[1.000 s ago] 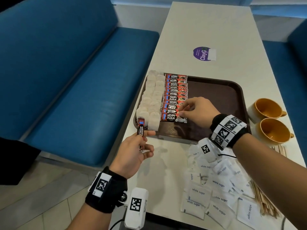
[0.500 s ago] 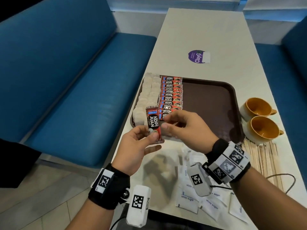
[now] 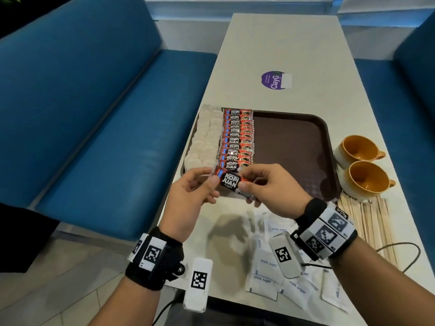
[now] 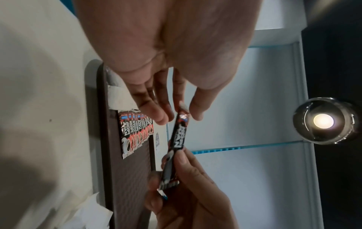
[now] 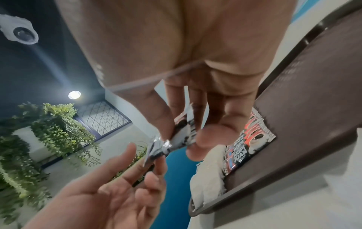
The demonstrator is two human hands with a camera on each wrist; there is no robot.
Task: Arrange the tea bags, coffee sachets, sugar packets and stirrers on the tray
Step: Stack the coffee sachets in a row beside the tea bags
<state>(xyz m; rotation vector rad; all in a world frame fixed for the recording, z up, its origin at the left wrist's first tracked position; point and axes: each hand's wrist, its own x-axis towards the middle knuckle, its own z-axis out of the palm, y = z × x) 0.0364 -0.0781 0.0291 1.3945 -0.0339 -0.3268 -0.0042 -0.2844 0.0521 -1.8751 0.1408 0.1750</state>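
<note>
Both hands hold one red and black coffee sachet level above the near left corner of the brown tray. My left hand pinches its left end. My right hand pinches its right end. The left wrist view shows the sachet stretched between the two hands. On the tray, white tea bags fill the left side and a row of coffee sachets lies beside them. White sugar packets lie loose on the table below my right wrist. Wooden stirrers lie to the right.
Two orange and white cups stand right of the tray. A purple sticker is on the table beyond it. Blue benches run along both sides. A black cable loops over the stirrers.
My right hand left the sachet row on the tray and took hold of the sachet in my left hand. The sachet turned from upright to level between both hands.
</note>
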